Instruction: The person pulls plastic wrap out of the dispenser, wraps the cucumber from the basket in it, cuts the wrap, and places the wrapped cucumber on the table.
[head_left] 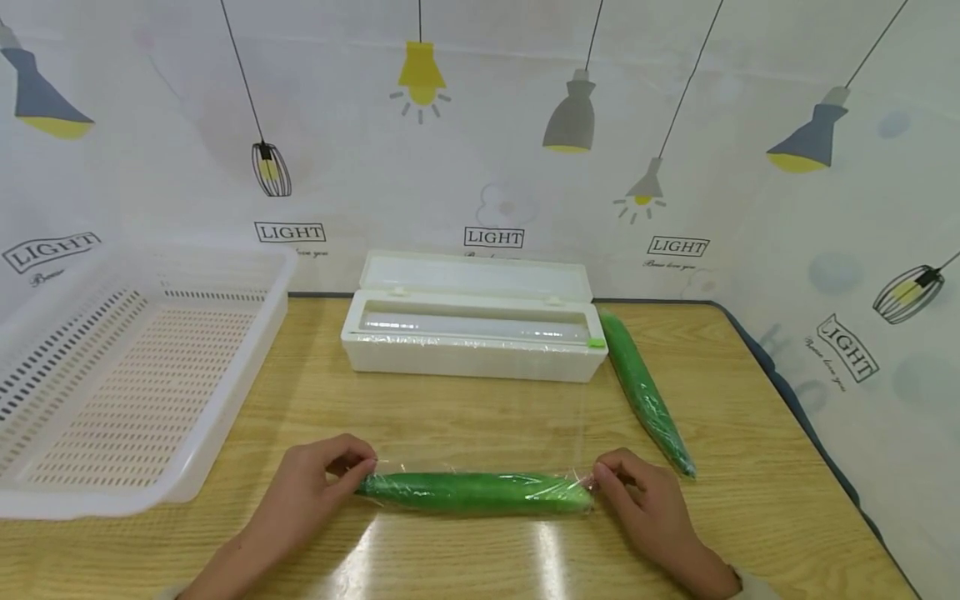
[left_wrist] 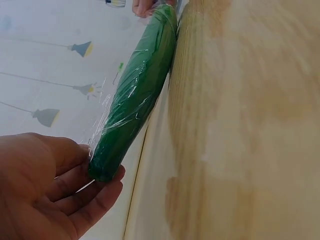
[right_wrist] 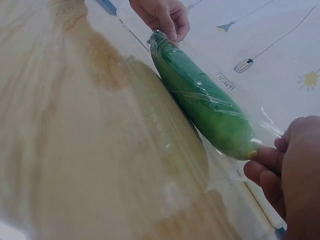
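Observation:
A green cucumber (head_left: 480,492) lies crosswise near the front of the table, with clear plastic wrap (left_wrist: 111,107) around it. At its left end my left hand (head_left: 318,477) pinches the wrap between thumb and forefinger; the left wrist view shows the other fingers under the cucumber's tip. The right hand (head_left: 651,504) pinches wrap at the opposite end, its fingertips right by the paler tip in the right wrist view. From the cucumber, a thin sheet of film runs back to a white wrap dispenser (head_left: 472,358), whose lid stands raised above a roll of film (head_left: 476,326).
A second cucumber (head_left: 647,392), shiny with wrap, lies slanted right of the dispenser. The white perforated basket (head_left: 232,400) takes up the table's left side. Behind the wooden table (head_left: 780,500) hangs a lamp-patterned backdrop (head_left: 495,167).

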